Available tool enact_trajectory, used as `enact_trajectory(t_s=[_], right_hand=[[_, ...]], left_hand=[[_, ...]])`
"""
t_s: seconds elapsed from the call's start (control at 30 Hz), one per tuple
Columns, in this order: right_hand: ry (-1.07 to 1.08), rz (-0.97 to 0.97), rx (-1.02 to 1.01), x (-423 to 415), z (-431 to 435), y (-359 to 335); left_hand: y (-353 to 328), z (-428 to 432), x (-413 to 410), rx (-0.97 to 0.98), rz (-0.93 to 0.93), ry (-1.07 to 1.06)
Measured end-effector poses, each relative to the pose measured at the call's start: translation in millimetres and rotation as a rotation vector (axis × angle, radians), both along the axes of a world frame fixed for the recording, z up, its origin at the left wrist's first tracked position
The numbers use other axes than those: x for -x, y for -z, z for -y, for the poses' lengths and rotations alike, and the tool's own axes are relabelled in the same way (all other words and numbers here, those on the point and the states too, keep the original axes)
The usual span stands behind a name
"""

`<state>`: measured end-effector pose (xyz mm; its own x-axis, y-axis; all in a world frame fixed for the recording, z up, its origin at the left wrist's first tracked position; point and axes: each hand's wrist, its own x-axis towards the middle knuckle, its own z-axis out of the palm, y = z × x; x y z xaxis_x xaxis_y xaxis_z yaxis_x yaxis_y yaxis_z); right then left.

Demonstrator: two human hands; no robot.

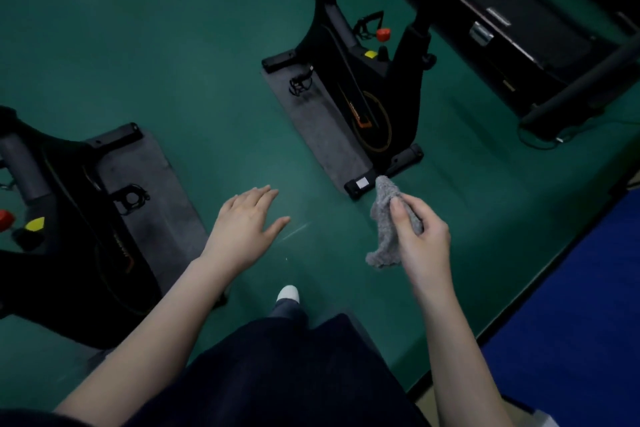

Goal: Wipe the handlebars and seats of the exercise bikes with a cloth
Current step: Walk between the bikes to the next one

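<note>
Cloth [388,218] pinched in right hand [420,239]; left hand [246,222] flat, empty.

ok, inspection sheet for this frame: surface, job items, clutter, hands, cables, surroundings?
Surface: green floor, faint scuff marks between the hands; a dark mat under each bike.
Job's things: grey cloth held in the air; centre bike and left bike, lower frames only; handlebars and seats out of frame.
Clutter: nothing seen.
Hands: left hand open, fingers straight, holding nothing; right hand pinches the cloth.
Cables: black cable looped on the floor by the treadmill's end.
Surroundings: treadmill upper right; blue flooring at right.
</note>
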<state>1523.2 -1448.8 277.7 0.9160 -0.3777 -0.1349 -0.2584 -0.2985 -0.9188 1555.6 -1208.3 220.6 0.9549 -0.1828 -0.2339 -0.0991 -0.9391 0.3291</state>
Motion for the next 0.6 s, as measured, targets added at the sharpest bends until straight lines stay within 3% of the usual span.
enact_trajectory(t_s=[0.6], right_hand=[[-0.688, 0.033, 0.016, -267.8, -52.3, 4.3]], left_hand=[[-1.7, -27.3, -89.4, -0.053, -0.095, -0.632]])
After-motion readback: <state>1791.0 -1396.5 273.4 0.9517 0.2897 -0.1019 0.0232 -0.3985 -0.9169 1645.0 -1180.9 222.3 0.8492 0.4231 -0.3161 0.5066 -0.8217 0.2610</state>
